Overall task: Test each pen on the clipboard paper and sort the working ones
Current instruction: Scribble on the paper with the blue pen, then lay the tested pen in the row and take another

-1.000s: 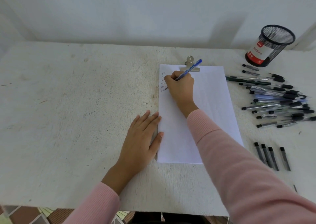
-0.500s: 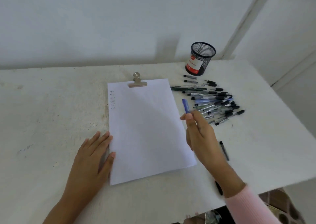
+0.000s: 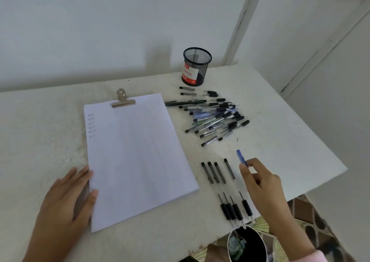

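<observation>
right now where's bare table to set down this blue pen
Bare: right of the sorted row, by the right hand, out to the table edge; the strip between row and pile; left of the paper, beyond the left hand. Crowded: the pile below the cup.

Setting: a plain home or small-office writing corner. Indicators: a rough white-painted bench (image 3: pixel 40 121) set against bare white walls (image 3: pixel 100 31); a black wire-mesh pen cup (image 3: pixel 197 67), a white paper sheet (image 3: pixel 138 157) under a metal spring clip (image 3: pixel 122 100), a loose pile of ballpoint pens (image 3: pixel 216 119); patterned brown floor tiles (image 3: pixel 312 211) and a dark round bin (image 3: pixel 247 243) below the bench edge.
</observation>
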